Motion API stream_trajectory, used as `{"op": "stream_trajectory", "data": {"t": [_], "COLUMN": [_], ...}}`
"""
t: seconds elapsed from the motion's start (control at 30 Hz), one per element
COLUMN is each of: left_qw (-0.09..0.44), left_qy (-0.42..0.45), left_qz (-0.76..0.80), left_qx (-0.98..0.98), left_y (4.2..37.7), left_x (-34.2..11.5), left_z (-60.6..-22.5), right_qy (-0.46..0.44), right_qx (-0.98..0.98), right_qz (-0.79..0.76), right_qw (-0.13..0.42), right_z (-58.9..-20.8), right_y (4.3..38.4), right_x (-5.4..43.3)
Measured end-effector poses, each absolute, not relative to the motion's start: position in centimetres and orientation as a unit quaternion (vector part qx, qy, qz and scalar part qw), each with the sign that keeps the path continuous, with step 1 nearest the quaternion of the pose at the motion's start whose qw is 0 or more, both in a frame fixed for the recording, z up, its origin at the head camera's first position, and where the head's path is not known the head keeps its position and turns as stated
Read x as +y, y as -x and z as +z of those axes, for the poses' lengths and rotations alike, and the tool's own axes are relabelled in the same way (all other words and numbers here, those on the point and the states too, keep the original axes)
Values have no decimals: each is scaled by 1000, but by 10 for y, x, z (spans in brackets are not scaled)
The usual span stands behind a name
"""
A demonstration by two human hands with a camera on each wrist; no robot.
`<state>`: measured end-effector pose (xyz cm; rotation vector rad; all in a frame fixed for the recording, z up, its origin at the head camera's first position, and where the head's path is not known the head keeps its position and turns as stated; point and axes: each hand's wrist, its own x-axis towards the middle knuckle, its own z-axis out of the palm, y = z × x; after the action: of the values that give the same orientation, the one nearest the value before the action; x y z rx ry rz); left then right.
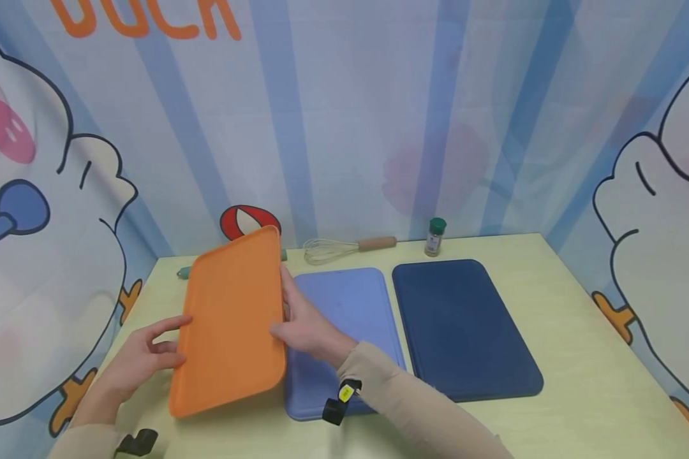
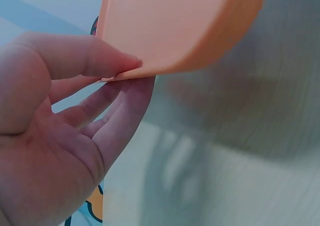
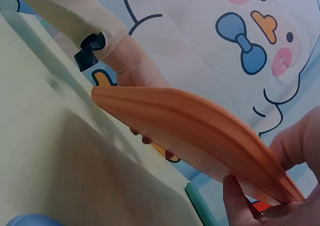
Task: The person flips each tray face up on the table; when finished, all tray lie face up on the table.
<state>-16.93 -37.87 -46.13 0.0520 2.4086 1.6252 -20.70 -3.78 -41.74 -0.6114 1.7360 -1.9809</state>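
Observation:
An orange rectangular tray (image 1: 232, 319) is held tilted over the left part of the table, its right side higher. My left hand (image 1: 134, 360) pinches its left edge. The left wrist view has the thumb on the tray's face and the fingers (image 2: 125, 111) beneath the rim. On the opposite long edge, my right hand (image 1: 310, 322) grips with the thumb in front and the other fingers behind, partly hidden. Under my right forearm lies a light blue tray (image 1: 344, 299), flat on the table. A dark navy tray (image 1: 465, 331) lies to the right of it.
Along the back of the pale yellow table (image 1: 557, 306) lie a whisk (image 1: 350, 247) with a wooden handle and an upright spice jar (image 1: 434, 237) with a green lid. A green rod-like thing (image 3: 200, 206) is mostly hidden behind the orange tray. A cartoon-printed curtain (image 1: 356, 127) surrounds the table.

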Motion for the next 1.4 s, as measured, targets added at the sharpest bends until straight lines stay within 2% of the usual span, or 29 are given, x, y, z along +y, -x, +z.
{"op": "stream_trajectory", "data": {"t": [0.27, 0.57, 0.8, 1.4], "left_qw": [119, 104, 99, 116], "left_qy": [-5, -9, -15, -4], "left_qz": [549, 534, 534, 511], "left_qx": [827, 839, 840, 852], "left_y": [167, 166, 167, 166], "left_x": [-384, -385, -391, -398], "left_z": [-461, -456, -457, -457], "right_qy": [249, 216, 219, 165], "right_qx": [663, 697, 698, 759], "right_qz": [-673, -646, -647, -596], "right_qw": [214, 226, 215, 203], "right_z": [-431, -440, -445, -457], "right_y": [216, 220, 220, 213], "right_x": [-36, -34, -35, -45]}}
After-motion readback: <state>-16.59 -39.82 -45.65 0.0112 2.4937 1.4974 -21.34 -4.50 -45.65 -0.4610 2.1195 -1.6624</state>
